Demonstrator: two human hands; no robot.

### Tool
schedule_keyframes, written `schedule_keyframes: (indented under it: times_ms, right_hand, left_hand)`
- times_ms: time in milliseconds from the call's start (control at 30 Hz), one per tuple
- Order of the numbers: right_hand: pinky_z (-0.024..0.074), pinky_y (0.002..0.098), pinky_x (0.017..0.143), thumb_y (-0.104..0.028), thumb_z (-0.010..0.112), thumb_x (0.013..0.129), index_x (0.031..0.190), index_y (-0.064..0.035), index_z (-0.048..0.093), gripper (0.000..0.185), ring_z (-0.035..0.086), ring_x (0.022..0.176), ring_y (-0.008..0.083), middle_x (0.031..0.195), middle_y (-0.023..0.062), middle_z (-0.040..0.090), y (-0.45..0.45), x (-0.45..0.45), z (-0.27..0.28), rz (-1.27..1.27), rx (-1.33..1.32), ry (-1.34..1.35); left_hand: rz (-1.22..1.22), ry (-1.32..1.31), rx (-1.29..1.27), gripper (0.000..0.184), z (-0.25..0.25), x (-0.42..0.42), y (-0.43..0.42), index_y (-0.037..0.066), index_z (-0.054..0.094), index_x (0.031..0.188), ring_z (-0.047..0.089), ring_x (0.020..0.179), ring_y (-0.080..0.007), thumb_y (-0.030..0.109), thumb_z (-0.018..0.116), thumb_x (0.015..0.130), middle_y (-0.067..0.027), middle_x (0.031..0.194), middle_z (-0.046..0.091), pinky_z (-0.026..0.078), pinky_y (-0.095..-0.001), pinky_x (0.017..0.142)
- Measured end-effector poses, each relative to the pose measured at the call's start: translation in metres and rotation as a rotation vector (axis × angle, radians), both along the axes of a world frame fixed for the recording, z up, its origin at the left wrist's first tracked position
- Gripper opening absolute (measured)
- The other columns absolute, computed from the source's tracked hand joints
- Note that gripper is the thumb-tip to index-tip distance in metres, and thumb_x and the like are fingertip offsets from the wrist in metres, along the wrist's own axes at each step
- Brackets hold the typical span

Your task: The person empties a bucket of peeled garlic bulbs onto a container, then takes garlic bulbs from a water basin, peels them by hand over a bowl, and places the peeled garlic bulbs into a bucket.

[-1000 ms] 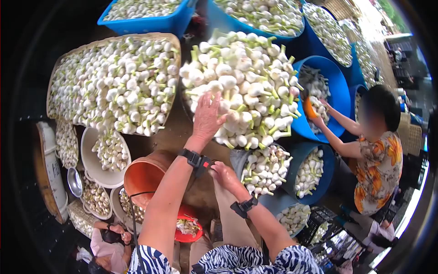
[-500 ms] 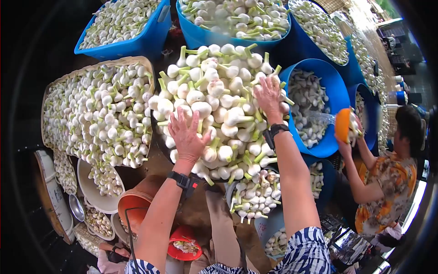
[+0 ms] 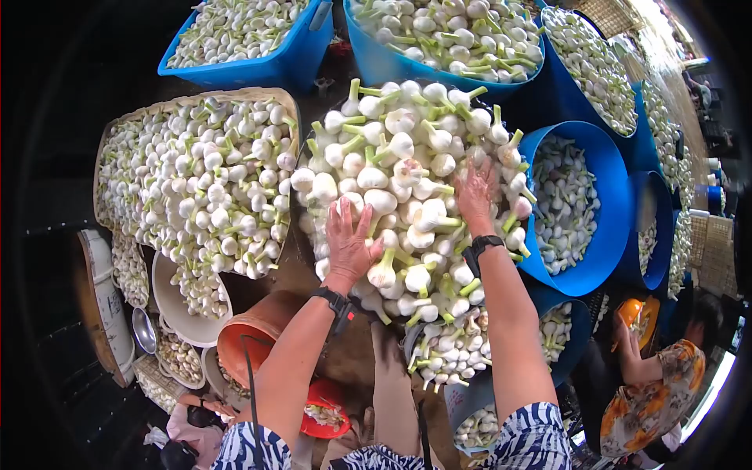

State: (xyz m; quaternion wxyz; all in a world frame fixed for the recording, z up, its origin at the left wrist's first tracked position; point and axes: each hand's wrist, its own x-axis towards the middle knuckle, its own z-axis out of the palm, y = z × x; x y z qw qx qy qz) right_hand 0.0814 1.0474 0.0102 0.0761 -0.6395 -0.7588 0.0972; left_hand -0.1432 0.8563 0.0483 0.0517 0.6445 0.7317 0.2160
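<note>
A: Where is the garlic?

B: The big garlic pile (image 3: 429, 215) is right in front, in the middle. It has white heads and green stems.

A: What about the left hand (image 3: 351, 243)?

B: It lies on the near left side of the pile. Its fingers are spread apart, and its palm is down.

A: And the right hand (image 3: 476, 192)?

B: That one is on the right side of the pile. Its fingers look open and point away. I can't tell just what the tips touch. The two hands are apart, with garlic between them.

A: What is around the pile?

B: On the left there is a full basket (image 3: 266, 94). On the right is a blue tub (image 3: 603, 184) with more garlic inside. An orange bucket (image 3: 274, 315) leans near the left arm.

A: Who is that?

B: Another person in a flowery shirt (image 3: 658, 399), low down on the right.
</note>
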Motion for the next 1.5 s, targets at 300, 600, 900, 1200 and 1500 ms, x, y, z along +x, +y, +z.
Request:
schedule_keyframes:
  times_ms: [300, 600, 900, 1200, 1500]
  right_hand:
    - [0.0249, 0.0564, 0.103, -0.027, 0.059, 0.081, 0.136, -0.0198, 0.04, 0.058, 0.033, 0.128, 0.0343, 0.142, 0.017, 0.03, -0.048, -0.089, 0.067, 0.516, 0.094, 0.195]
    - [0.0393, 0.0547, 0.089, -0.011, 0.048, 0.082, 0.137, -0.0166, 0.033, 0.057, 0.047, 0.112, 0.0429, 0.133, 0.0251, 0.037, -0.046, -0.102, 0.027, 0.313, -0.386, 0.221]
    - [0.0277, 0.0502, 0.102, -0.016, 0.07, 0.069, 0.129, -0.0133, 0.047, 0.064, 0.04, 0.12, 0.0384, 0.132, 0.0206, 0.041, -0.077, 0.031, 0.099, 0.185, 0.276, 0.307]
    - [0.0234, 0.058, 0.103, -0.045, 0.052, 0.085, 0.133, -0.0102, 0.044, 0.06, 0.029, 0.128, 0.0408, 0.147, 0.021, 0.021, -0.042, 0.077, 0.009, -0.08, 0.058, -0.192]
    - [0.0206, 0.0577, 0.104, -0.039, 0.061, 0.079, 0.14, -0.0142, 0.035, 0.07, 0.028, 0.13, 0.0388, 0.142, 0.0191, 0.031, -0.16, 0.075, 0.042, -0.003, -0.055, -0.112]
  left_hand:
    - [0.189, 0.076, -0.167, 0.084, 0.034, -0.016, 0.035, 0.015, 0.03, 0.141, 0.019, 0.135, -0.0386, 0.049, 0.064, 0.073, -0.0192, 0.144, 0.024, 0.018, -0.0576, 0.104]
    - [0.072, 0.055, -0.403, 0.083, 0.007, 0.002, 0.048, 0.019, 0.022, 0.143, 0.013, 0.137, -0.0385, 0.044, 0.064, 0.076, -0.0212, 0.145, 0.022, 0.012, -0.0641, 0.104]
    - [-0.257, 0.003, -0.329, 0.077, 0.047, 0.051, -0.007, 0.016, 0.037, 0.137, 0.02, 0.135, -0.0393, 0.051, 0.064, 0.074, -0.0214, 0.144, 0.025, 0.017, -0.056, 0.107]
    - [-0.249, -0.039, -0.507, 0.098, 0.001, 0.061, -0.014, 0.012, 0.02, 0.144, 0.021, 0.133, -0.042, 0.058, 0.065, 0.07, -0.0246, 0.146, 0.017, 0.016, -0.055, 0.108]
    - [0.127, 0.072, -0.353, 0.081, 0.041, 0.025, -0.058, 0.014, 0.034, 0.139, 0.017, 0.134, -0.043, 0.043, 0.068, 0.071, -0.0259, 0.144, 0.019, 0.017, -0.056, 0.107]
